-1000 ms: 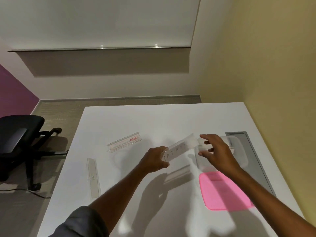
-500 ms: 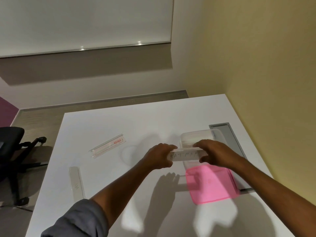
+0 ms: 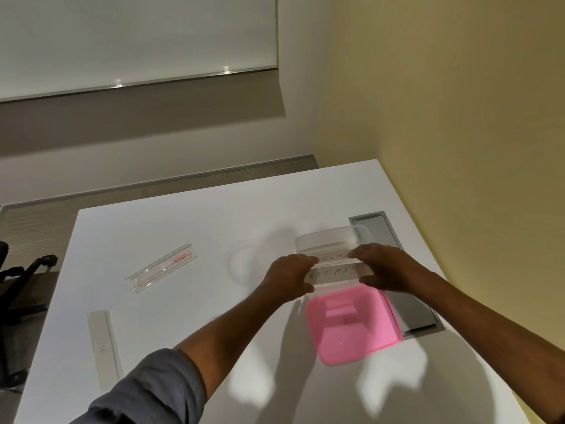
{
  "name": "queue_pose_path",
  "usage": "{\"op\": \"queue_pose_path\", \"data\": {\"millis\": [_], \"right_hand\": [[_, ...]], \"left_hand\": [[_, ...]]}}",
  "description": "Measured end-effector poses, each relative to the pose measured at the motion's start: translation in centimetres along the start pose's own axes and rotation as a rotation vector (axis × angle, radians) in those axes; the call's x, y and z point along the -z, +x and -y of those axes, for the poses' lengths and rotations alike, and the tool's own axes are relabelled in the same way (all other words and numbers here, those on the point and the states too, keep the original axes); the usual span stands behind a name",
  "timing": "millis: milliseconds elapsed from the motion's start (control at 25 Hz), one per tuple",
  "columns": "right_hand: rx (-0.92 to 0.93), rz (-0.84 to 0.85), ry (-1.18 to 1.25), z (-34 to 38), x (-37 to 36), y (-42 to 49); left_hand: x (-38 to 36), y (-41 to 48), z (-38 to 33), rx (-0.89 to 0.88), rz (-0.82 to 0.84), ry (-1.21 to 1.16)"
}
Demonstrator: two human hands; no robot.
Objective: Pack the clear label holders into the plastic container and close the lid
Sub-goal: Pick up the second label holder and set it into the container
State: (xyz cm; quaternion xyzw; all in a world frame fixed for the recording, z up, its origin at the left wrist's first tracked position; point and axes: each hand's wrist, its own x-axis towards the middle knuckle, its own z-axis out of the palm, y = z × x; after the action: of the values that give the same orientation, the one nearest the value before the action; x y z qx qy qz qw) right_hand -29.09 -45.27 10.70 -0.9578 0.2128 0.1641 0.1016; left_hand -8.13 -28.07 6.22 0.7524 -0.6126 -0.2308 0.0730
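- Two clear label holders lie loose on the left of the white table (image 3: 189,221): one near the front edge (image 3: 103,347), one with a red tag (image 3: 162,268) farther back.
- The left hand (image 3: 289,278) and right hand (image 3: 386,267) pinch the ends of a third holder marked "BATMA" (image 3: 333,275), fingers partly covering its lettering.
- A fourth holder (image 3: 331,257) sits in the clear container (image 3: 330,238), its writing half hidden.
- One pink lid (image 3: 351,325) lies just in front.
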Motion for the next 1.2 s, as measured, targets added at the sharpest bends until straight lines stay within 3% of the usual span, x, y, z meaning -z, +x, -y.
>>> {"op": "queue_pose_path", "data": {"millis": [440,880,1200], "right_hand": [[0.062,-0.044,-0.030,-5.5,-2.4,3.8],[0.104,0.105,-0.153,-6.0,-5.6,8.1],[0.113,0.188,-0.204,-6.1,-7.6,9.4]], "left_hand": [[-1.8,6.0,-0.2,0.005,0.044,0.036],[-4.9,9.1,0.2,0.082,0.119,0.195],[-6.6,9.9,0.6,0.041,0.179,0.251]]}}
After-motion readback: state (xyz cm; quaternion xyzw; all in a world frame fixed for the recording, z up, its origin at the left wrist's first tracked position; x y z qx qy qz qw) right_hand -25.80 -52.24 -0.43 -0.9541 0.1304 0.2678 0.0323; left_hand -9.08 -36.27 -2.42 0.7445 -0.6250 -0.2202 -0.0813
